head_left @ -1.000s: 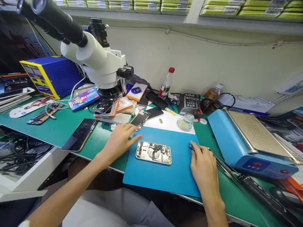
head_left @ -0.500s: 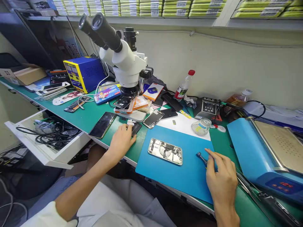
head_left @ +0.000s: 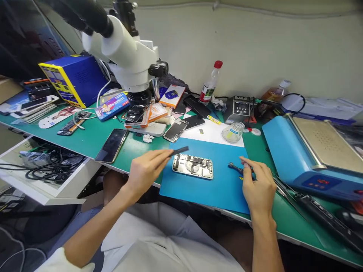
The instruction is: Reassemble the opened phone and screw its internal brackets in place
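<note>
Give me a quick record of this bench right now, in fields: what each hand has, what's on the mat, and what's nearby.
left hand: holds a thin black flat piece above the mat's left edge
right hand: fingers on a dark screwdriver
blue mat: opened phone lying flat, insides showing
behind mat: glass jar, microscope
right of mat: blue heating plate machine

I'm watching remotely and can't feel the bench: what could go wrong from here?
1. The left hand holds a thin black part by one end above the opened phone; it might drop onto the exposed internals.
2. The right hand grips a screwdriver near the glass jar; a careless sweep could tip it.
</note>
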Action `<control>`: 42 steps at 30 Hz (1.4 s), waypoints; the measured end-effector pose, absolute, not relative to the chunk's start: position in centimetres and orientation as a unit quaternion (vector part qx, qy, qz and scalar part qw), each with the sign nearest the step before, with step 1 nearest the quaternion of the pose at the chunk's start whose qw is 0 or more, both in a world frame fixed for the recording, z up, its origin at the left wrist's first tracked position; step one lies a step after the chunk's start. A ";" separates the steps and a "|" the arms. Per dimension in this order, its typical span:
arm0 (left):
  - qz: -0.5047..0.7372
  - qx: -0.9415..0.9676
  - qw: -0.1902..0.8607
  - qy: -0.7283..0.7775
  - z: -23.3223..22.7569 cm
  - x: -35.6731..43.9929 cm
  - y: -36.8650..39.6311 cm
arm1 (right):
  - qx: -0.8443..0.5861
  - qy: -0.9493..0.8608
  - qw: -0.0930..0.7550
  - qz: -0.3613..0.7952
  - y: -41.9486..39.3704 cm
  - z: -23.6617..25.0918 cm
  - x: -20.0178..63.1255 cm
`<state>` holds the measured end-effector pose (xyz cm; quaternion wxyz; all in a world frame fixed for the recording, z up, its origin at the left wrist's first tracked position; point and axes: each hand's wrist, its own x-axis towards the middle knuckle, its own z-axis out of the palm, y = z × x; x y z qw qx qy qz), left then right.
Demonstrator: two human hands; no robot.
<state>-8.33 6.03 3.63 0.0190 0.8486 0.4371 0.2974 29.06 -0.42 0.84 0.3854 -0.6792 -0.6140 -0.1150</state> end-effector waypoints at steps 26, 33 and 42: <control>0.278 0.917 -0.038 0.285 1.2 -4.3 7.3 | -0.628 -0.644 0.398 -0.180 -0.5 1.8 28.0; 0.296 0.911 0.016 0.287 1.1 -4.3 7.7 | -0.477 -0.823 0.289 -0.111 1.2 3.5 20.2; 0.309 0.896 0.070 0.310 1.1 -4.0 7.6 | -0.457 -0.846 0.253 -0.109 2.7 2.7 18.2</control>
